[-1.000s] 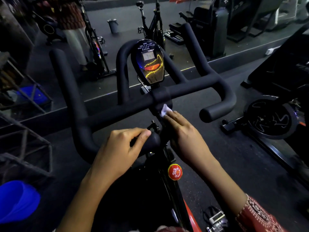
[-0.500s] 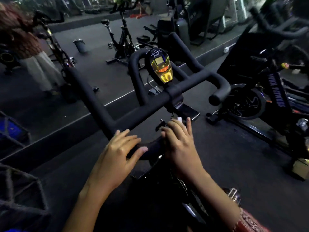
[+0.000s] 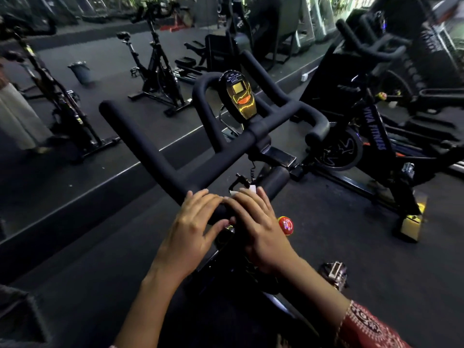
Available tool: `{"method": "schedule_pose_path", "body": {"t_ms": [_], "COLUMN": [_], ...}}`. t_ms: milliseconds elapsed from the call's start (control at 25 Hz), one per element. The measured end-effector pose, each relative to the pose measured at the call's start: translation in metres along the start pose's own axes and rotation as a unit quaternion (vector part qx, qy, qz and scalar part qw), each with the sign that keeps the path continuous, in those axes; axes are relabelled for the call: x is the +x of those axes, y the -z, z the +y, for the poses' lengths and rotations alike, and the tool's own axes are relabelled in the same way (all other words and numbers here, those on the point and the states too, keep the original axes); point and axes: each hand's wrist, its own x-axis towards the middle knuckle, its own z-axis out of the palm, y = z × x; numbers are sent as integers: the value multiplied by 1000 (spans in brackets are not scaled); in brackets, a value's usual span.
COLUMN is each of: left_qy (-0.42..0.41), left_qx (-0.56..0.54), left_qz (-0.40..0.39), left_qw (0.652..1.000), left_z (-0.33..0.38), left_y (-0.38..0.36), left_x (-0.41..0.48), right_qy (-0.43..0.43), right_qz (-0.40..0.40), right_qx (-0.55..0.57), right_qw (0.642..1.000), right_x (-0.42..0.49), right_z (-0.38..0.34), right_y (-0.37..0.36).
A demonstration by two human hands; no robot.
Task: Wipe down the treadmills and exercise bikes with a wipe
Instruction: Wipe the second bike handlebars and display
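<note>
Left hand (image 3: 193,229) curls round the near handlebar (image 3: 150,154) end, thumb beneath. Beside it the right hand (image 3: 258,229) lies flat, fingers straight, pressing a white wipe (image 3: 251,189) that peeks past its fingertips. Thin and limp, it likely bunches; pin it under flat fingers against the stiff, grippy foam.

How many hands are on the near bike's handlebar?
2. The left hand holds the near end of the handlebar; the right hand, beside it, presses a white wipe against the same bar. No other hand shows.
</note>
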Motion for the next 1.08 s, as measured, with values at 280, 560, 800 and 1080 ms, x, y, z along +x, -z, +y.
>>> {"method": "schedule_pose_path", "body": {"t_ms": [280, 560, 800, 1080], "left_qy": [-10, -20, -25, 11], "left_qx": [-9, -6, 10, 25], "left_qz": [19, 20, 12, 51], "left_qw": [1000, 1000, 1000, 998], "left_z": [-3, -5, -6, 7], "left_y": [-3, -5, -6, -9], "left_x": [-1, -1, -1, 3], "right_qy": [-120, -76, 71, -33], "right_qz": [86, 99, 6, 39], "right_qx": [51, -7, -41, 32], "right_qw": [988, 992, 997, 998], "right_x": [4, 15, 17, 15], "right_z": [14, 58, 12, 22], "right_y": [-6, 11, 9, 17]}}
